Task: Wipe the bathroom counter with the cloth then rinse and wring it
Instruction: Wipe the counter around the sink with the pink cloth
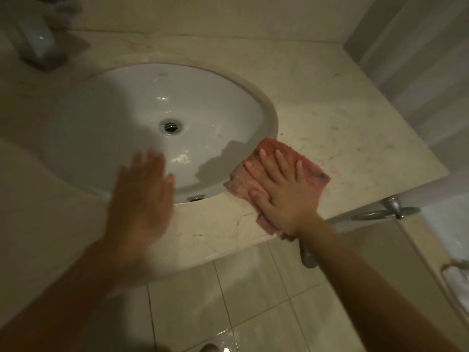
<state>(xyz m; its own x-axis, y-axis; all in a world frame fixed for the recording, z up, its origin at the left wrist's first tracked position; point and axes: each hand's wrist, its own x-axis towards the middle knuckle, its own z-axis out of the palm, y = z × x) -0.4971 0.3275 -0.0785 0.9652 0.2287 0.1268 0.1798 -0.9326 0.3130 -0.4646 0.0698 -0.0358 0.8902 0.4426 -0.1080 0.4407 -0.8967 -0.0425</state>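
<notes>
Presently the head view shows a pink, fuzzy cloth (pixel 270 146) folded into a rough rectangle, with a dark smudge near its right corner. It lies flat on the beige marble counter (pixel 342 118), just right of the white basin (pixel 121 102), its left edge at the basin's rim. The right hand (pixel 284 193) presses down on it with fingers straight and spread. The left hand (pixel 142 191), blurred, hovers over the basin's near rim, fingers straight and holding nothing. Faint pink streaks mark the counter beyond the cloth.
</notes>
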